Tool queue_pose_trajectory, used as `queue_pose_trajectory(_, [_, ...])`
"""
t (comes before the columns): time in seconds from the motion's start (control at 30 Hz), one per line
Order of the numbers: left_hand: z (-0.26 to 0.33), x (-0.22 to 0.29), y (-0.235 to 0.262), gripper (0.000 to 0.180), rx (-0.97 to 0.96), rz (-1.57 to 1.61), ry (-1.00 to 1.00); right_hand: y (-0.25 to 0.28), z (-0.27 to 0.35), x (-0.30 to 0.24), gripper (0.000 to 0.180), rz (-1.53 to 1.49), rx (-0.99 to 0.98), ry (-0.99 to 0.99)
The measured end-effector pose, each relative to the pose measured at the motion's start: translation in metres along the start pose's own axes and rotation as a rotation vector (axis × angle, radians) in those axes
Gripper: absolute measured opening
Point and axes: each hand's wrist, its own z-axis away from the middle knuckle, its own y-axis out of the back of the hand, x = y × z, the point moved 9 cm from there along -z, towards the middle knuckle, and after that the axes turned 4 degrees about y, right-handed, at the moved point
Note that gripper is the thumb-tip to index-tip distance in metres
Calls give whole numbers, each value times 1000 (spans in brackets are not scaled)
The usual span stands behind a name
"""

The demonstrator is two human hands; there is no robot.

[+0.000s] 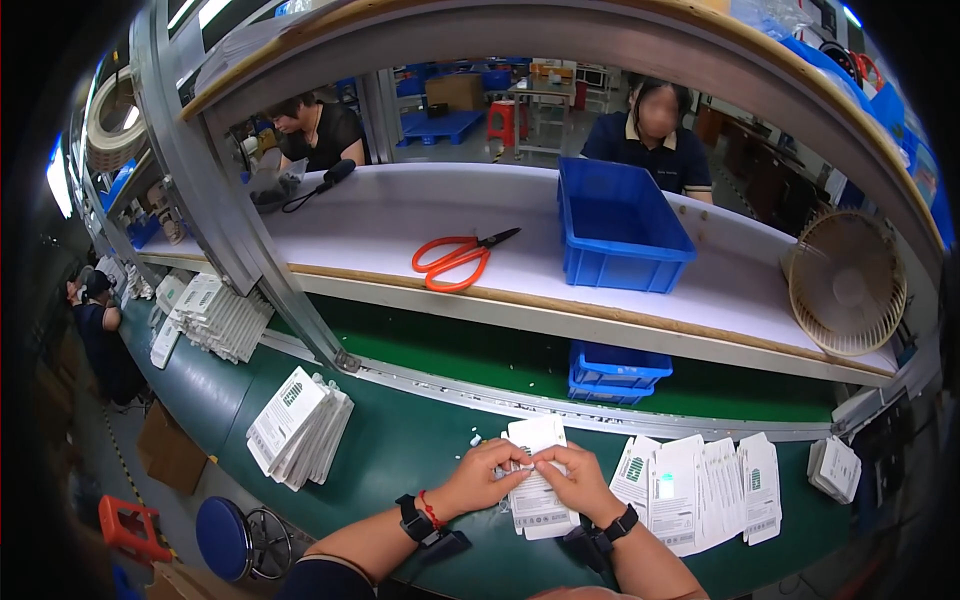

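Observation:
A white card with green and grey print (543, 513) lies flat on the green table in front of me, perhaps over others. Above its middle, my left hand (487, 474) and my right hand (577, 482) meet with fingertips pinched together. Whatever is between the fingers is too small and too covered to make out. A few tiny pale pieces (476, 438) lie by my left hand. Right of my right hand, similar white cards (676, 492) are fanned out in an overlapping row.
A leaning stack of white cards (298, 425) stands to the left, more piles (215, 318) farther back. On the shelf are orange-handled scissors (455, 262), a blue bin (625, 225) and a fan (848, 282). Blue bins (618, 372) sit beneath it. Two people face the shelf.

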Motion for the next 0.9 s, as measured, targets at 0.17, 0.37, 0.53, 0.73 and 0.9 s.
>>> queue_pose_trajectory(0.17, [1,-4,-3,10,-44,21,7,1,2,-5,12,-10,-9,11])
queue_pose_trajectory(0.37, [2,-4,-2,10,-63,26,21,-2,4,0,12,3,-20,-79])
queue_pose_trajectory(0.53, [1,-4,-4,10,-72,79,29,-1,4,0,12,-27,1,-65])
queue_pose_trajectory(0.73, [1,-4,-1,10,-73,114,57,0,3,-7,11,-30,-6,-30])
queue_pose_trajectory(0.9, [1,-4,-1,9,-64,70,42,-1,5,-1,10,-7,-23,-31])
